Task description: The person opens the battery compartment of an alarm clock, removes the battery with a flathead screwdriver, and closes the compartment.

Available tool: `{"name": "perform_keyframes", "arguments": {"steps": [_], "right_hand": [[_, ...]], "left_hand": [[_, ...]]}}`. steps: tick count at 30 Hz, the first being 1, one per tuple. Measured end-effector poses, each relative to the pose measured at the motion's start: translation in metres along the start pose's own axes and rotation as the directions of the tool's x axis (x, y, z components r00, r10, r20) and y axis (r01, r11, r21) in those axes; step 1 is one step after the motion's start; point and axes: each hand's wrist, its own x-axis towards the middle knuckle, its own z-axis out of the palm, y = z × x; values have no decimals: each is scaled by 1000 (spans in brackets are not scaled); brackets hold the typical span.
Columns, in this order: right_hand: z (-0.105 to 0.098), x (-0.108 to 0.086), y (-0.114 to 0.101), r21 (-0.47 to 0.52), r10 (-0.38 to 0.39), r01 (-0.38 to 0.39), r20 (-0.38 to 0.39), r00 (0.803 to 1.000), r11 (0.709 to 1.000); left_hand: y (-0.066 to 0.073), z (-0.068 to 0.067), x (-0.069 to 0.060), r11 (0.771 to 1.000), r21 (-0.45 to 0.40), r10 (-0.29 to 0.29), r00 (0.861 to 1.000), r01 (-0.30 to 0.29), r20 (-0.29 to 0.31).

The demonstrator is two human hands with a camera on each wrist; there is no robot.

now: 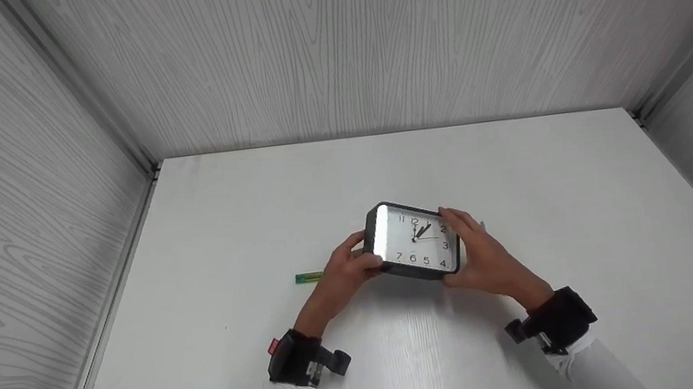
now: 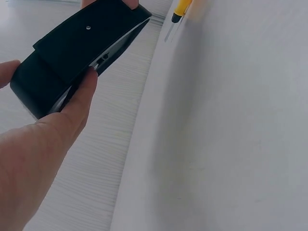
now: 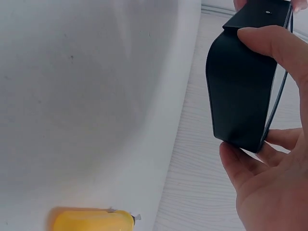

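Observation:
A square black desk clock (image 1: pixel 426 247) with a white dial is held tilted above the white table, its face turned up toward the head camera. My left hand (image 1: pixel 344 281) grips its left side, thumb at the lower corner of the face. On the opposite side my right hand (image 1: pixel 490 263) holds the clock's edge, fingers at the upper right corner and thumb underneath. In the left wrist view the clock's black casing (image 2: pixel 72 53) shows a small screw. The right wrist view shows the casing's side (image 3: pixel 240 86) between thumb and fingers.
A small green strip-like item (image 1: pixel 308 278) lies on the table, partly behind the left hand. A yellow-handled screwdriver (image 2: pixel 182 8) with a thin metal shaft lies on the table; its yellow handle (image 3: pixel 91 220) also shows in the right wrist view. Wood-grained panels (image 1: pixel 329 51) enclose the table.

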Motion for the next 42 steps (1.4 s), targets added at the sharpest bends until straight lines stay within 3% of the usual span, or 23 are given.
{"name": "perform_keyframes", "arguments": {"steps": [5, 11, 18, 28, 33, 37, 42], "right_hand": [[1, -2, 3, -35, -2, 3, 42, 999, 999], [2, -3, 8, -59, -21, 24, 54, 998, 998], [2, -3, 9, -26, -5, 7, 85, 996, 1000], [6, -2, 14, -48, 19, -13, 129, 992, 999], [8, -1, 18, -49, 25, -19, 143, 989, 999], [10, 0, 20, -54, 25, -17, 153, 988, 998], [12, 1, 21, -64, 28, -17, 169, 985, 998]], "left_hand": [[-11, -3, 3, 997, -34, -71, 997, 71, -3], [-16, -1, 4, 992, -71, -111, 994, 109, -24], [-18, -2, 9, 984, 91, -146, 985, 154, -89], [-23, -9, 15, 954, 222, -192, 979, 203, -72], [-22, -9, 17, 925, 296, -212, 970, 238, -117], [-22, -8, 17, 885, 385, -212, 963, 261, -167], [-21, -8, 15, 839, 482, -190, 966, 253, -176]]}}
